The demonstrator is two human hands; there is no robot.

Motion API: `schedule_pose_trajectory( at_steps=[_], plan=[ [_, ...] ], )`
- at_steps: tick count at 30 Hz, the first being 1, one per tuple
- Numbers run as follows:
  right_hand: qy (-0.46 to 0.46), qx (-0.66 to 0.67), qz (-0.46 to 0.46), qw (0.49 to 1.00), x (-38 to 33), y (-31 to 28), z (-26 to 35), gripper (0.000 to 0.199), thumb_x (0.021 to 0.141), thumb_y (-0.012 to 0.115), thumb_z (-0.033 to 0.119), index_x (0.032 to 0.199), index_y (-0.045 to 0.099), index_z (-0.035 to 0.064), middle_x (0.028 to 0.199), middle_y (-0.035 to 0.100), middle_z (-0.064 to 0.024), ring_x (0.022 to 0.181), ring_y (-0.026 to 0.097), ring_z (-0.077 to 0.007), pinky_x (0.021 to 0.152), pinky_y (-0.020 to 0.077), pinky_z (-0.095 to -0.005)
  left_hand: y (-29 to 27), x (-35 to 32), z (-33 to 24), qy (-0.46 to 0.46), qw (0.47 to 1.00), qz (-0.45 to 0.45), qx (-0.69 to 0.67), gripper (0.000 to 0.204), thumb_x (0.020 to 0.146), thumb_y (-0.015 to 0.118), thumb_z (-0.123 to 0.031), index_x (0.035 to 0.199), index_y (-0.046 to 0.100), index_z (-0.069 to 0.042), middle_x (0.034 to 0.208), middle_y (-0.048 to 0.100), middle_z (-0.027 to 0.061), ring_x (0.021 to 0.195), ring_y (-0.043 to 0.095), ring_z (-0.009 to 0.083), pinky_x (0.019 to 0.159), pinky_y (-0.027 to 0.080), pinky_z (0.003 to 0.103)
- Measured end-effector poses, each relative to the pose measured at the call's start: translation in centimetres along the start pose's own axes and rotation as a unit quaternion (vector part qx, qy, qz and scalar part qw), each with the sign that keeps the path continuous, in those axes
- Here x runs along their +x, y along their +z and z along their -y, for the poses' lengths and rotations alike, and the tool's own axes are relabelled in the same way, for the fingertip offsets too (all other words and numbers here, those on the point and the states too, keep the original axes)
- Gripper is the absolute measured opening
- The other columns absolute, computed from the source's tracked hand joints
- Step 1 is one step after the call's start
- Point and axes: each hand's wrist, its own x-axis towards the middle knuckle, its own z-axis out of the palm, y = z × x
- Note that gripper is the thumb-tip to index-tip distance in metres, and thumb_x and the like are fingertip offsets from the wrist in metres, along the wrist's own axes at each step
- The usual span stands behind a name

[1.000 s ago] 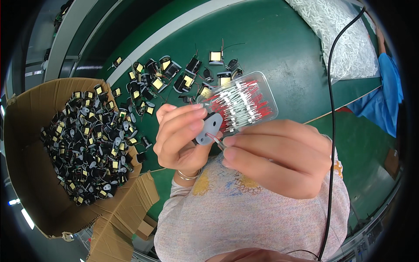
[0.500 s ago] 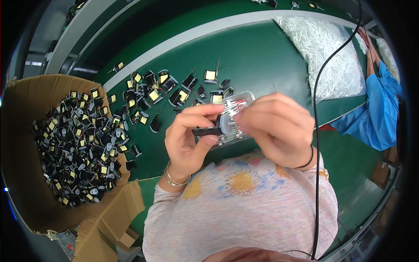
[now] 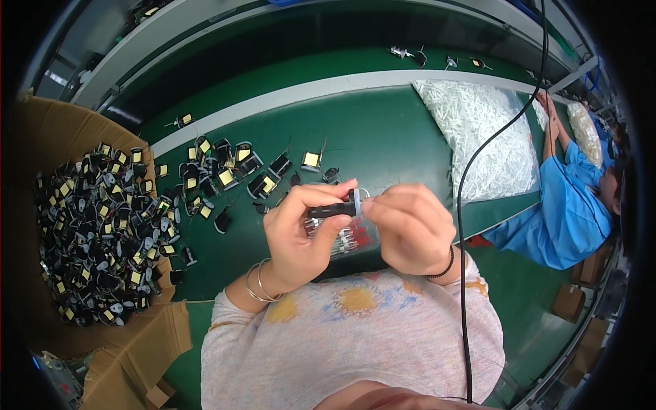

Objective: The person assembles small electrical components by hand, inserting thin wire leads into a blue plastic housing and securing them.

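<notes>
My left hand [image 3: 301, 236] grips a small black component [image 3: 333, 209] in front of my chest. My right hand [image 3: 408, 229] pinches its pale end, fingers closed around it. Just beneath both hands lies a clear plastic box of red-tipped parts [image 3: 352, 238], mostly hidden by the hands. Several black components with yellow tape [image 3: 225, 174] are scattered on the green table beyond my left hand.
A cardboard box [image 3: 65, 143] full of the same black components stands at my left. A bag of white parts [image 3: 482, 133] lies at the right. A person in blue [image 3: 564, 205] works beside it. A black cable [image 3: 465, 225] hangs down past my right hand.
My view has shifted, so the table sits farther away. Both hands have turned the component and closed together over the clear box, which was plainly visible a second ago.
</notes>
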Motion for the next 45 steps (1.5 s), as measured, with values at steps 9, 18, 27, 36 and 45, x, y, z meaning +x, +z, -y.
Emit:
schedule_pose_trajectory(
  at_steps=[9,18,27,36,45],
  plan=[
    [0.065,0.102,-0.048,0.991,-0.2,1.8,-2.0,0.016,0.063,0.068,-0.008,0.077,0.065,-0.0007,0.071,0.063,-0.0097,0.065,0.062,-0.0229,0.059,0.0491,-0.03,0.1,0.7,0.8,-0.09,0.992,-0.002,-0.085,0.017,0.083,0.062,-0.002,0.093,0.049,0.005,0.101,0.06,0.0203,0.088,0.063,0.0175,0.072,0.052,0.026],
    [0.256,0.318,-0.034,0.912,0.2,4.3,-6.6,0.043,0.093,0.049,0.032,0.122,0.054,0.0015,0.114,0.058,-0.0146,0.111,0.052,-0.0211,0.088,0.0455,-0.0327,-0.9,4.8,5.0,-0.231,0.956,-0.019,-0.177,0.015,0.089,0.057,-0.012,0.095,0.053,0.0,0.106,0.061,0.0139,0.086,0.061,0.0128,0.066,0.055,0.023],
    [0.288,0.033,-0.048,0.956,-4.8,3.8,-7.4,0.053,0.081,0.064,0.024,0.127,0.048,0.0049,0.13,0.048,-0.0148,0.119,0.046,-0.0276,0.094,0.041,-0.0374,-7.8,14.9,21.3,-0.022,0.95,-0.061,0.304,0.012,0.07,0.071,-0.012,0.079,0.068,-0.005,0.103,0.065,0.0152,0.098,0.061,0.0267,0.087,0.045,0.035],
    [0.233,0.062,0.329,0.913,-8.4,4.9,-2.5,0.023,0.072,0.066,0.018,0.093,0.065,0.0085,0.086,0.064,-0.013,0.084,0.061,-0.0311,0.071,0.0496,-0.0417,-13.7,15.6,25.2,-0.023,0.783,0.101,0.613,0.047,0.071,0.07,-0.02,0.115,0.056,-0.012,0.128,0.047,0.0133,0.118,0.039,0.0348,0.092,0.041,0.047],
    [0.16,0.01,0.447,0.88,-8.8,8.8,-3.9,0.019,0.064,0.067,0.015,0.081,0.062,0.0065,0.068,0.061,-0.0132,0.069,0.062,-0.0325,0.06,0.0483,-0.0428,-7.3,7.5,15.9,-0.032,0.77,0.451,0.45,0.03,0.074,0.065,-0.01,0.102,0.057,-0.014,0.094,0.056,0.0118,0.089,0.057,0.0312,0.076,0.048,0.04]
  ],
)
